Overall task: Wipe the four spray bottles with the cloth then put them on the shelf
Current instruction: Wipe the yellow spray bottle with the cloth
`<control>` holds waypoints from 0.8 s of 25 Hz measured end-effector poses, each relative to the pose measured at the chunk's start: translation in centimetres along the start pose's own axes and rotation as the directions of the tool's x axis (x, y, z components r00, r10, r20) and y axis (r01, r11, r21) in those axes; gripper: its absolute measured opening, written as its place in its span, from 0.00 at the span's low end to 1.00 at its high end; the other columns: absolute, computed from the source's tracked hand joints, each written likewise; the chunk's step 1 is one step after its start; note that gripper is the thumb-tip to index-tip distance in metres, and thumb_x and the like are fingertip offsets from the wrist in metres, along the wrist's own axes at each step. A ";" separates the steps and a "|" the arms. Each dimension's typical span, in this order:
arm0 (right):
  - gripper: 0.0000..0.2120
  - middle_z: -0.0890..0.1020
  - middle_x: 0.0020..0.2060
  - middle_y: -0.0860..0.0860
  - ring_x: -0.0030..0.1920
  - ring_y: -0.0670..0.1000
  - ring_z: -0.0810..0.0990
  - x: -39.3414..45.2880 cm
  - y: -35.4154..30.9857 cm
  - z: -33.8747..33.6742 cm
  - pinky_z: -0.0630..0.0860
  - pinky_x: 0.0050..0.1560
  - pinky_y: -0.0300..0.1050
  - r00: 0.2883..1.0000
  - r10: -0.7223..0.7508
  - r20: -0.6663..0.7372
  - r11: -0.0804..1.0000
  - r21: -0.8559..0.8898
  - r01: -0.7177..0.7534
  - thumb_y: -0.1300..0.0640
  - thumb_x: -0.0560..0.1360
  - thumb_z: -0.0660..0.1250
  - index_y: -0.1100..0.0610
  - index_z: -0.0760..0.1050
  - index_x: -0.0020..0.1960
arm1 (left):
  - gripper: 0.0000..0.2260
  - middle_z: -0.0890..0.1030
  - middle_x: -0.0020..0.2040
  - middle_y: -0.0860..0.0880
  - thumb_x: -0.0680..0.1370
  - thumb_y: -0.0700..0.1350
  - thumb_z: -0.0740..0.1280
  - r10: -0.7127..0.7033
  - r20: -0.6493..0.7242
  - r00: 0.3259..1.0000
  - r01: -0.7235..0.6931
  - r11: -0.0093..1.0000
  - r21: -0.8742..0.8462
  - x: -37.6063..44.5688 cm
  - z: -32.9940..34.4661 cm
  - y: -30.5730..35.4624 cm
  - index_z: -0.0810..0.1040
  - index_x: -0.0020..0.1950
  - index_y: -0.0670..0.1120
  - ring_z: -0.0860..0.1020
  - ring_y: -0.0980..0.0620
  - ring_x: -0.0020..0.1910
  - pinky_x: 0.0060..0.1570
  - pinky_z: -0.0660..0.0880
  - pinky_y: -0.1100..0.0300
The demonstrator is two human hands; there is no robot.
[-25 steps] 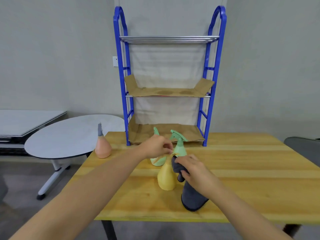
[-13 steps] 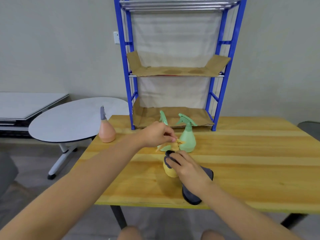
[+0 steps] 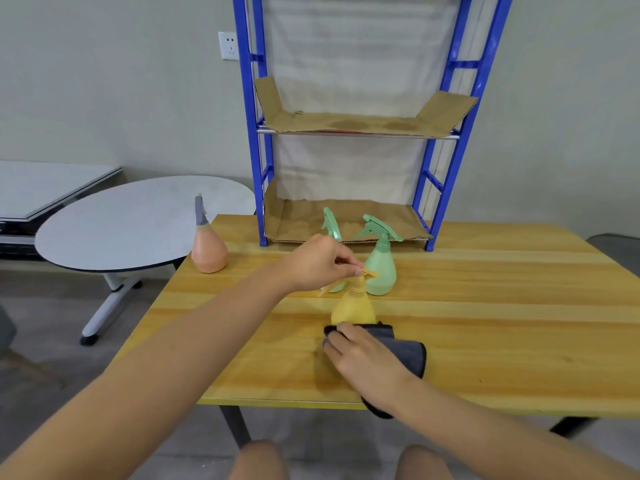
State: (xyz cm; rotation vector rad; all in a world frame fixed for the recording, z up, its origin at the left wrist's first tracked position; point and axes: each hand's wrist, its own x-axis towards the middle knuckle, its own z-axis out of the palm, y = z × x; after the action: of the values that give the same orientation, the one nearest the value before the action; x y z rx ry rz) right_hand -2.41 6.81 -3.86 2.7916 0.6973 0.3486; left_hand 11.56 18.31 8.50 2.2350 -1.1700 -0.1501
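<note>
A yellow spray bottle (image 3: 353, 306) stands on the wooden table (image 3: 485, 323). My left hand (image 3: 320, 263) pinches its spray head from above. My right hand (image 3: 363, 358) holds the dark grey cloth (image 3: 410, 351) against the bottle's base. Behind it stands a green spray bottle (image 3: 381, 268), and a second green bottle (image 3: 332, 226) is mostly hidden by my left hand. An orange spray bottle (image 3: 209, 249) with a grey head stands at the table's left rear corner. The blue shelf (image 3: 346, 129) at the back has cardboard-lined tiers with nothing on them.
A round white table (image 3: 138, 223) stands left of the wooden table, and a flat grey surface (image 3: 41, 185) lies farther left. A wall socket (image 3: 228, 45) sits left of the shelf. My knees (image 3: 339, 462) show at the bottom edge.
My right hand with the cloth has slid down the yellow bottle from its neck to its base. My left hand has kept its pinch on the spray head. The view has tilted downward.
</note>
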 end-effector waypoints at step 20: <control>0.14 0.76 0.52 0.54 0.56 0.55 0.73 -0.7 1.2 0.5 0.71 0.66 0.51 0.999 -0.033 -0.026 0.988 0.152 0.037 0.66 0.75 0.58 0.61 0.74 0.58 | 0.08 0.87 0.49 0.51 0.79 0.49 0.71 0.013 0.003 1.000 -0.013 0.998 0.064 0.5 0.2 -0.5 0.86 0.55 0.50 0.84 0.45 0.47 0.51 0.80 0.45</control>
State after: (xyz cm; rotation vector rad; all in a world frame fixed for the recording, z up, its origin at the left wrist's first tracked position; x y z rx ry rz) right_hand -2.38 5.37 -4.13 2.9190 0.8093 0.3355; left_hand 12.12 18.06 8.12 2.2827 -1.2067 -0.1122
